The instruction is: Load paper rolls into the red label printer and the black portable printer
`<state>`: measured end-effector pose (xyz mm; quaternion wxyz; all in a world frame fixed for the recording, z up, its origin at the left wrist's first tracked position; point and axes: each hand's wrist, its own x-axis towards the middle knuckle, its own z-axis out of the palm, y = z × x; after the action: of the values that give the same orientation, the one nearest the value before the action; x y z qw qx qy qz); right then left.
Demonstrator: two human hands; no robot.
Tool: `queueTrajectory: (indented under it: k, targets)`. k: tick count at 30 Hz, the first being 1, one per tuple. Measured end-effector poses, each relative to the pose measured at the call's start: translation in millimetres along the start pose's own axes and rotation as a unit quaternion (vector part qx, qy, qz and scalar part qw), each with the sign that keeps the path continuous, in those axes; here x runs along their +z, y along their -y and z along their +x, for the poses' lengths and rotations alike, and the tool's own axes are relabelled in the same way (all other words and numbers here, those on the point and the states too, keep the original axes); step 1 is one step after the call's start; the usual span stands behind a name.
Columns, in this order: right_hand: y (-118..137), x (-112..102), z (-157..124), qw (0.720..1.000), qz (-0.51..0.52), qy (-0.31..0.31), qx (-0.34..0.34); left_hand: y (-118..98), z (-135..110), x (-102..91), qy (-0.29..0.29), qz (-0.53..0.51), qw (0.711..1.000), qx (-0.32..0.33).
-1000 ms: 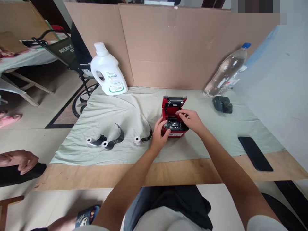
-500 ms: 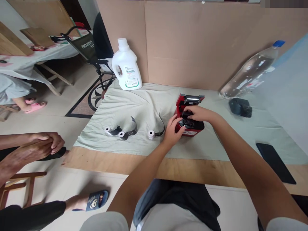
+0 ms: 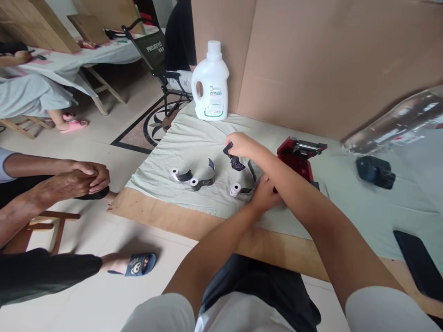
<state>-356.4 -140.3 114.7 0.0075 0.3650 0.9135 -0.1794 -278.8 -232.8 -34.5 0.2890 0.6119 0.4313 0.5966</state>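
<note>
My right hand [image 3: 243, 145] is raised over the cloth, left of a red printer [image 3: 294, 159], its fingers closed on a dark strip of paper [image 3: 237, 163] that hangs curled beneath them. The printer's lid stands up; my right forearm hides much of its body. Against the printer's left side rests my left hand [image 3: 267, 196], its fingertips hidden behind that forearm. Just left of it lies a small paper roll [image 3: 236, 189] with a dark tail curling up. Two more such rolls, one at the left [image 3: 175, 172] and another beside it [image 3: 194, 182], have dark tails unrolled.
A white detergent bottle [image 3: 212, 87] stands at the back by a cardboard panel [image 3: 311, 69]. To the right are a black object [image 3: 375, 171], a large plastic bottle [image 3: 398, 122] and a phone [image 3: 420, 265]. Another person's clasped hands [image 3: 86, 177] are at the left.
My right hand has come out of the printer and moved left, carrying the dark paper strip. My left hand stays by the printer. The view has swung left.
</note>
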Motion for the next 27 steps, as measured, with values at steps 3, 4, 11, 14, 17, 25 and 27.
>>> queueTrajectory:
  k: [3, 4, 11, 14, 17, 25, 27]
  targets:
    - [11, 34, 27, 0.993, -0.083, 0.083, 0.025, 4, 0, -1.1, 0.009, -0.008, 1.0, 0.004]
    - [13, 40, 30, 0.99, -0.097, 0.099, 0.027, 5, 0, -1.8, 0.008, -0.005, 1.0, 0.003]
    - [35, 27, 4, 0.991, -0.103, 0.019, -0.078, 4, 0, 0.0, 0.024, 0.03, 0.999, -0.016]
    - [60, 42, -17, 0.96, -0.026, 0.096, -0.263, 8, 1, 4.1, 0.018, 0.047, 0.998, -0.043]
    - [77, 71, -29, 0.93, -0.032, 0.138, -0.339, 7, 2, 4.3, 0.024, 0.064, 0.995, -0.071]
    - [31, 56, -35, 0.905, 0.371, 0.045, -0.204, -3, 1, -2.9, 0.004, 0.075, 0.997, -0.033]
    - [5, 41, -57, 0.876, 0.457, -0.01, -0.152, -3, 0, -2.2, -0.005, 0.058, 0.998, -0.009]
